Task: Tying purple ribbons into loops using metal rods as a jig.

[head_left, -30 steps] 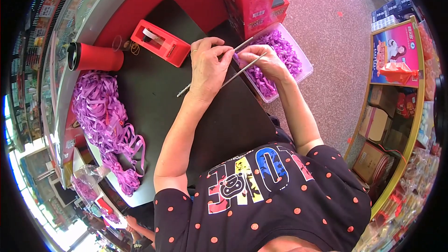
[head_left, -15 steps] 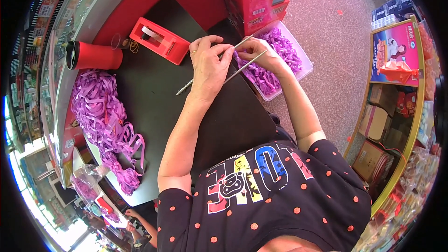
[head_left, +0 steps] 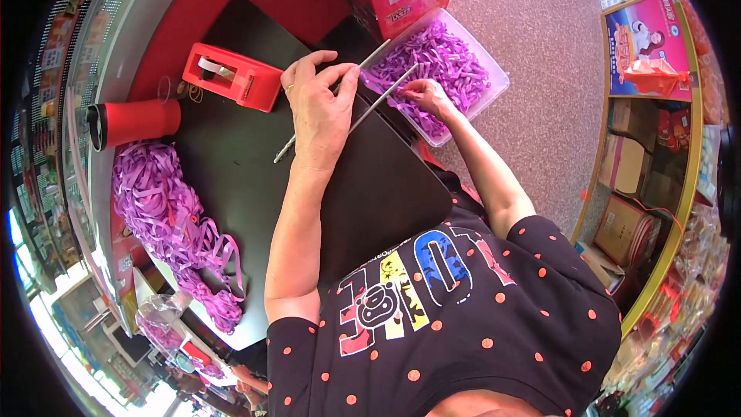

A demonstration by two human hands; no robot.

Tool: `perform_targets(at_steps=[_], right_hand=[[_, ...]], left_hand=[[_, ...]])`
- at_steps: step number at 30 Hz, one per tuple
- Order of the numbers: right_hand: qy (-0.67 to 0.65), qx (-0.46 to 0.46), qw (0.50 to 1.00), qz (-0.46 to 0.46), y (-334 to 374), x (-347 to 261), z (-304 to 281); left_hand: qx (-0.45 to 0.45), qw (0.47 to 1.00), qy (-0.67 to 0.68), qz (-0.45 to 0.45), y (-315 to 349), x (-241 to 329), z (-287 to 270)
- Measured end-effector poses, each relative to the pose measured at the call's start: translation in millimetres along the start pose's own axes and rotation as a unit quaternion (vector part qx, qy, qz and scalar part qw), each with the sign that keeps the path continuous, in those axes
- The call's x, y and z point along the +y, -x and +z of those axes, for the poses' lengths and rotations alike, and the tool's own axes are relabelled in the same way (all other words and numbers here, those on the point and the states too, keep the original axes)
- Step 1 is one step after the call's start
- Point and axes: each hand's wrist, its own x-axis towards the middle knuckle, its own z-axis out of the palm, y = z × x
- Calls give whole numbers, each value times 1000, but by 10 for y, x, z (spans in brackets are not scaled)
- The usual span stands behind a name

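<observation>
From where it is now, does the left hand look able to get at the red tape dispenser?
Probably yes. The left hand grips thin grey rods right beside the red tape dispenser, with only bare black tabletop between them; it would likely need to free its fingers first.

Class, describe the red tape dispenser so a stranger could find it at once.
Start at the black tabletop. Above the left hand lies the red tape dispenser, a boxy wedge with a pale roll inside. The red cup nearby is round and lies on its side.

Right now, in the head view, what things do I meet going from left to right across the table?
Red cup → red tape dispenser → left hand holding a thin rod → right hand → clear box of purple ribbon pieces.
</observation>
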Motion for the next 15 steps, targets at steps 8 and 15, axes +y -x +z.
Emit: perform_targets(at_steps=[8, 15], right_hand=[[16, 69, 997, 43, 21, -56, -79], [-208, 15, 970, 123, 10, 155, 82]], left_hand=[[4, 1000, -7, 10, 20, -23, 18], [5, 1000, -8, 4, 26, -34, 12]])
